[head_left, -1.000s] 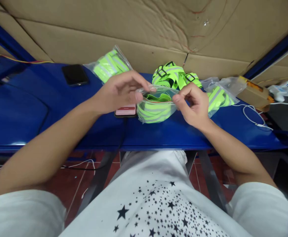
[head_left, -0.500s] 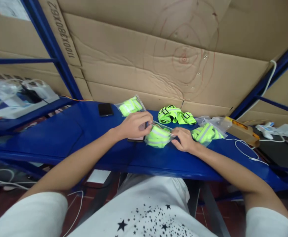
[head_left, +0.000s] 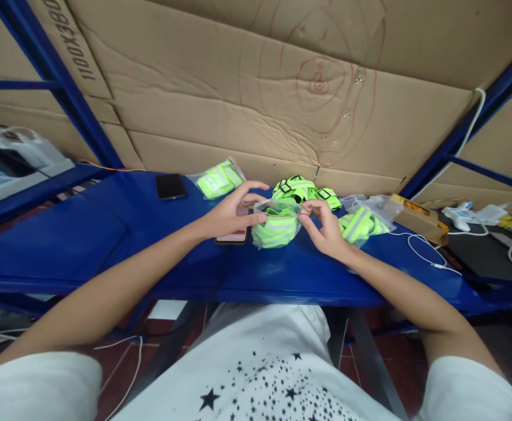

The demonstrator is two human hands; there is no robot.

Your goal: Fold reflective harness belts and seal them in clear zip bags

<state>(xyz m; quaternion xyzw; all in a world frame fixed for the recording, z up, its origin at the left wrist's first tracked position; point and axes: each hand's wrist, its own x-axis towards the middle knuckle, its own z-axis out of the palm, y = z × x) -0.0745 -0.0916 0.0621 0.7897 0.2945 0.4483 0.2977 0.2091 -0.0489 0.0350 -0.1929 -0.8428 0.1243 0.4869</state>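
A clear plastic bag (head_left: 276, 231) holding a neon-green reflective strap stands in front of me, its mouth gaping upward. My right hand (head_left: 323, 228) pinches the right corner of that mouth between thumb and fingertips. At the left corner, my left hand (head_left: 233, 210) has thumb and forefinger spread apart, with the thumb tip against the bag's rim. Just behind the bag lie loose neon-green straps (head_left: 297, 188) with black buckles. A phone with a lit screen (head_left: 232, 235) lies partly under my left hand.
Another bagged green strap (head_left: 219, 179) lies at back left beside a dark phone (head_left: 171, 186). A third bagged strap (head_left: 363, 225) is right of my right hand, near a small cardboard box (head_left: 421, 220) and a white cable (head_left: 413, 248). Cardboard (head_left: 220, 99) walls the back of the blue table (head_left: 150, 257).
The bag's mouth has gone from stretched flat to gaping. My left fingers have spread from a closed grip on its edge. The view has shifted slightly.
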